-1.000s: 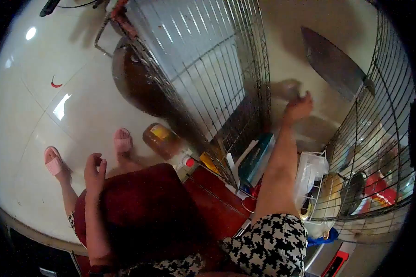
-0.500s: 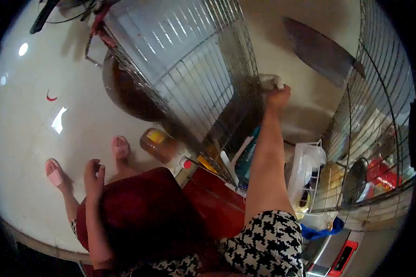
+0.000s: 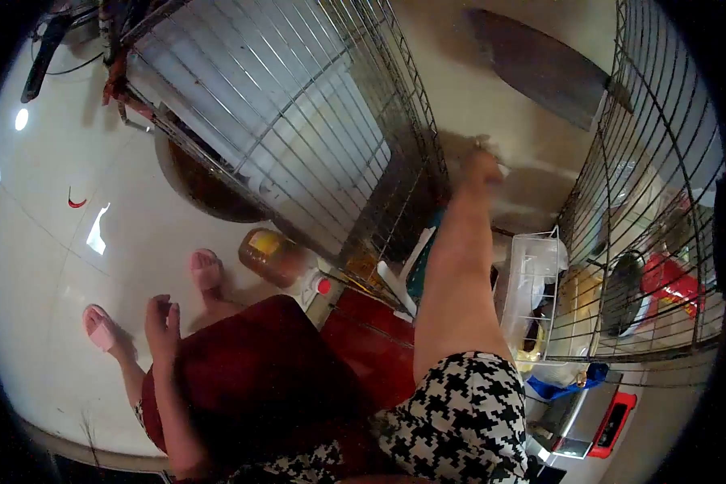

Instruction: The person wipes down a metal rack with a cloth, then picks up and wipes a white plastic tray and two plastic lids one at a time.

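My right hand [image 3: 482,167] reaches far forward between two wire racks, closed on a pale, crumpled cloth [image 3: 484,145]. The hand is slightly blurred, and the cloth lies against the beige tiled surface [image 3: 512,149]. To its left stands the nearer wire rack [image 3: 254,149], with large whitish panels behind its bars. On the other side of my body, my left hand [image 3: 162,319] hangs over the floor beside the dark red apron [image 3: 250,355]. Its fingers are loosely bent and slightly apart, with nothing in them.
Another wire rack [image 3: 661,129] stands at right, above a white basket [image 3: 532,282] of containers. A dark blade-shaped object [image 3: 540,68] is at the back. A brown-filled jar [image 3: 270,256], a red-capped bottle [image 3: 319,285] and a large brown pan [image 3: 206,181] sit near my feet.
The view has shifted slightly. My right hand has moved a little nearer and less of the cloth shows beside it. My left hand stays empty at my side.
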### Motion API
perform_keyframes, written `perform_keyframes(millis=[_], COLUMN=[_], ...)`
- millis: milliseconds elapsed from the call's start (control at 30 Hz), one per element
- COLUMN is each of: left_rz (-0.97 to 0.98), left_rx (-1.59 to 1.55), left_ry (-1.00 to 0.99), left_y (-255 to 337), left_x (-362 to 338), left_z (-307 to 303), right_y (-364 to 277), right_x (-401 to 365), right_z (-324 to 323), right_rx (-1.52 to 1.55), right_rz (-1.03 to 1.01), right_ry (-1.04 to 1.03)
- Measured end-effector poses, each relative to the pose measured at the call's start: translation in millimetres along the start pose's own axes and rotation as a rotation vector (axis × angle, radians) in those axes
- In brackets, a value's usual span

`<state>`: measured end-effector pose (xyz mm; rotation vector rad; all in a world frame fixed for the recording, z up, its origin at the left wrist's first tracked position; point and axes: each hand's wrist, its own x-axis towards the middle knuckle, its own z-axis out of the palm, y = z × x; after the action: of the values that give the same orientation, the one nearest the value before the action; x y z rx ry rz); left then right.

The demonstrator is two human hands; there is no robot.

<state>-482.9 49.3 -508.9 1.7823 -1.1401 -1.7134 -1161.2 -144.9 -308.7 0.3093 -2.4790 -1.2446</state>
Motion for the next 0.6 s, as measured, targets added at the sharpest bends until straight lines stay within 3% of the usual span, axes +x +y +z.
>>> perform_keyframes(millis=[167, 233, 267, 333, 433, 467, 500, 533, 600], left_rz=[-0.037, -0.021, -0.024, -0.026, -0.046, -0.037, -0.029, -0.025, -0.021], left_rx=[0.013, 0.007, 0.011, 0.02, 0.027, -0.02, -0.07, -0.068, -0.011], left_ry=[-0.004, 0.01, 0.007, -0.003, -0.026, -0.017, -0.006, -0.006, -0.045], left_y=[2, 1, 4, 5, 6, 6, 5, 4, 4], left_x=[2, 7, 6, 8, 11, 12, 13, 14, 15], left_z=[-3, -5, -6, -8, -8, -7, -8, -11, -13], right_y=[34, 52, 58, 80, 85, 82, 73, 69, 69], right_x=[19, -8, -4, -1, -20, -35, -64, -89, -109], right_z=[31, 28, 15, -20, -77, -100, -124, -143, -164], right_rx=[0.056, -0.571, -0.563, -0.982, -1.402, -2.051, -2.908, -3.069, -3.167], right_rz=[-0.156, -0.433, -0.431, -0.155, -0.039, -0.155, -0.606, -0.837, -1.092], right_ry=[-0.225, 0.261, 0.265, 0.188, -0.049, -0.309, -0.607, -0.658, -0.684])
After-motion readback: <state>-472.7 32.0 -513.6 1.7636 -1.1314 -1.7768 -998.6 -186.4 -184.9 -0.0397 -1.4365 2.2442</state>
